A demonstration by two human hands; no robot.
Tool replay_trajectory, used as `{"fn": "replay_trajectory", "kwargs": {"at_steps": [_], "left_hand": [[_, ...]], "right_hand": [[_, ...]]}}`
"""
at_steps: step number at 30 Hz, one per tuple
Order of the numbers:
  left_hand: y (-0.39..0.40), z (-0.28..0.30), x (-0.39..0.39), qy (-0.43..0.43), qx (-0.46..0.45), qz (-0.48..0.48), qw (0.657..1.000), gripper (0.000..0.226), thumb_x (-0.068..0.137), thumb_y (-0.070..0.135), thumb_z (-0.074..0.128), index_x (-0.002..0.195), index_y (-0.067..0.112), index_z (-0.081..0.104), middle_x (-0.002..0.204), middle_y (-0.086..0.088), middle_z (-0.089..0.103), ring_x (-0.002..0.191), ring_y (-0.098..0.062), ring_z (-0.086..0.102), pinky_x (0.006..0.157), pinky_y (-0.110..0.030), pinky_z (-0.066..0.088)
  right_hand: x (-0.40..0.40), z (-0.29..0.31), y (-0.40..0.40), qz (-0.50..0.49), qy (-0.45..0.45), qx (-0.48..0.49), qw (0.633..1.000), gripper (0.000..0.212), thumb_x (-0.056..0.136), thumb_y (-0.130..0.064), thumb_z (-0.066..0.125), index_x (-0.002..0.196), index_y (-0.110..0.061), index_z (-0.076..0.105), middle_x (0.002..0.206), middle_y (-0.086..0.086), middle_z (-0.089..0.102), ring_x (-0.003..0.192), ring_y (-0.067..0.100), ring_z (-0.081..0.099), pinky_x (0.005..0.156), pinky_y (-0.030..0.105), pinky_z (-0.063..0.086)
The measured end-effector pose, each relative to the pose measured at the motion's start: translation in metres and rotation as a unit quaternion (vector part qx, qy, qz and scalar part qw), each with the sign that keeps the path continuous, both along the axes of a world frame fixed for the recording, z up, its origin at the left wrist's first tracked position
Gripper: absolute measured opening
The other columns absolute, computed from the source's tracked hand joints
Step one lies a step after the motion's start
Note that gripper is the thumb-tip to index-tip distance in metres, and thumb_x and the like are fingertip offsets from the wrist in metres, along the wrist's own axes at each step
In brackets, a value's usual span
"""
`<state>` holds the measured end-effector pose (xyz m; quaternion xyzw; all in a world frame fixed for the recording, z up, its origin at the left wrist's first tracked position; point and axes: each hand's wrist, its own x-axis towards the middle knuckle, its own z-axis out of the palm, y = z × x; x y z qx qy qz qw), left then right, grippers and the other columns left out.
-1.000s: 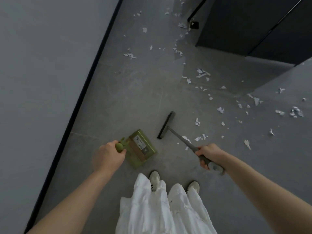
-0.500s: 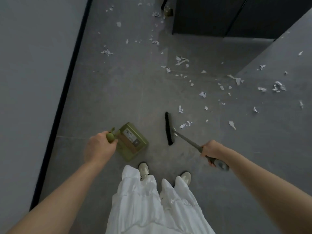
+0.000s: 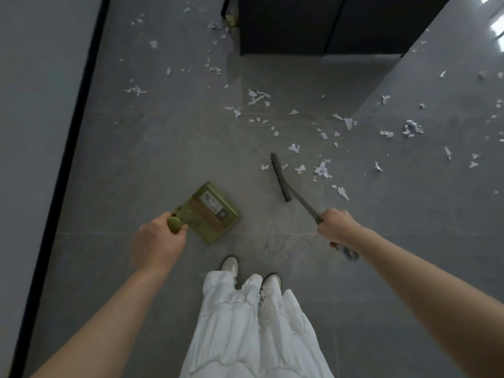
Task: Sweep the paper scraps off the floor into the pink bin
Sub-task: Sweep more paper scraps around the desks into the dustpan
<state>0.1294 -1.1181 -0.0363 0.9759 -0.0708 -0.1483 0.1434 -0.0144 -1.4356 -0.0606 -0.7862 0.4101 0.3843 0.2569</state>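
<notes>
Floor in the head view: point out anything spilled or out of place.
Torn white paper scraps litter the grey floor, thickest ahead and to the right of the broom, with more by the dark cabinet. The green dustpan holds none. No pink bin is in view.

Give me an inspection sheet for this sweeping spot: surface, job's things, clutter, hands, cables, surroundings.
Surface: grey tiled floor, scattered with torn white paper.
Job's things: paper scraps lie mostly ahead and to the right; green dustpan low over the floor at left; broom with its dark head among the nearest scraps. Pink bin: nothing seen.
Clutter: nothing seen beyond the scraps.
Hands: left hand grips the dustpan's handle; right hand grips the broom's handle.
Cables: nothing seen.
Surroundings: grey wall with a black baseboard at left; dark cabinet ahead; the person's white trousers and shoes below.
</notes>
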Motion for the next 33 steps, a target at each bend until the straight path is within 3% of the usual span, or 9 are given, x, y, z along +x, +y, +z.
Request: {"fn": "replay_trajectory", "kwargs": {"at_steps": [5,10,12,15,19,22,29,32,33], "left_hand": [[-0.037,0.003,0.003,0.004,-0.013,-0.02,1.0,0.022,0.086,0.027,0.071,0.099,0.01,0.069,0.084,-0.021,0.069,0.082,-0.043,0.063,0.059,-0.033,0.035],[-0.071,0.007,0.027,0.02,-0.018,-0.026,0.999,0.025,0.085,0.03,0.07,0.102,0.012,0.07,0.084,-0.019,0.07,0.081,-0.042,0.065,0.059,-0.034,0.038],[-0.084,0.011,0.041,0.026,-0.017,-0.03,0.999,0.025,0.086,0.029,0.07,0.103,0.011,0.07,0.085,-0.019,0.071,0.083,-0.041,0.065,0.059,-0.033,0.037],[-0.098,0.014,0.063,0.03,-0.008,-0.04,0.999,0.021,0.087,0.028,0.07,0.098,0.01,0.07,0.084,-0.018,0.07,0.081,-0.039,0.064,0.058,-0.032,0.035],[-0.114,0.011,0.09,0.04,0.001,-0.044,0.998,0.018,0.086,0.033,0.069,0.089,0.015,0.068,0.075,-0.011,0.068,0.074,-0.036,0.063,0.059,-0.036,0.049],[-0.129,0.009,0.105,0.044,-0.006,-0.052,0.998,0.016,0.086,0.029,0.069,0.09,0.014,0.068,0.076,-0.012,0.068,0.076,-0.036,0.063,0.058,-0.033,0.042],[-0.168,0.007,0.122,0.046,-0.025,-0.075,0.996,0.015,0.083,0.024,0.072,0.09,0.011,0.071,0.08,-0.018,0.07,0.08,-0.04,0.064,0.059,-0.033,0.037],[-0.192,0.006,0.122,0.055,-0.021,-0.101,0.993,0.013,0.084,0.025,0.071,0.087,0.013,0.07,0.079,-0.016,0.069,0.08,-0.039,0.063,0.059,-0.035,0.041],[-0.201,0.006,0.12,0.06,-0.018,-0.109,0.992,0.013,0.085,0.026,0.07,0.087,0.014,0.069,0.079,-0.016,0.069,0.081,-0.038,0.064,0.059,-0.034,0.041]], "right_hand": [[0.039,0.003,-0.018,0.042,-0.013,0.025,0.999,0.03,0.087,-0.01,0.039,0.105,-0.004,0.063,0.076,0.01,0.064,0.042,0.02,0.061,0.043,0.026,0.052],[0.083,0.0,-0.022,0.046,-0.008,0.049,0.998,0.03,0.09,-0.014,0.042,0.111,-0.003,0.059,0.079,0.01,0.062,0.046,0.02,0.061,0.047,0.031,0.055],[0.098,0.003,-0.023,0.046,0.004,0.048,0.998,0.03,0.092,-0.014,0.041,0.116,-0.002,0.056,0.086,0.011,0.058,0.052,0.022,0.06,0.044,0.028,0.05],[0.121,0.009,-0.03,0.044,0.019,0.048,0.998,0.03,0.095,-0.011,0.04,0.121,-0.003,0.052,0.097,0.014,0.054,0.058,0.024,0.057,0.051,0.032,0.052],[0.152,0.01,-0.056,-0.004,0.022,0.062,0.998,0.022,0.096,-0.013,0.04,0.113,-0.002,0.05,0.08,0.014,0.052,0.055,0.025,0.055,0.045,0.031,0.045],[0.16,0.008,-0.079,-0.056,0.031,0.062,0.996,0.015,0.097,-0.014,0.039,0.104,-0.002,0.046,0.075,0.015,0.054,0.053,0.026,0.054,0.044,0.033,0.044],[0.123,-0.005,-0.123,-0.112,0.064,0.037,0.991,0.027,0.1,-0.016,0.035,0.09,0.002,0.052,0.056,0.01,0.059,0.064,0.028,0.059,0.061,0.036,0.047],[0.102,-0.004,-0.142,-0.148,0.074,0.012,0.986,0.033,0.101,-0.018,0.036,0.12,0.003,0.054,0.089,0.012,0.066,0.082,0.027,0.063,0.078,0.034,0.047],[0.095,-0.004,-0.148,-0.161,0.073,0.007,0.984,0.034,0.101,-0.018,0.035,0.124,0.002,0.051,0.089,0.01,0.065,0.08,0.025,0.062,0.076,0.032,0.047]]}}
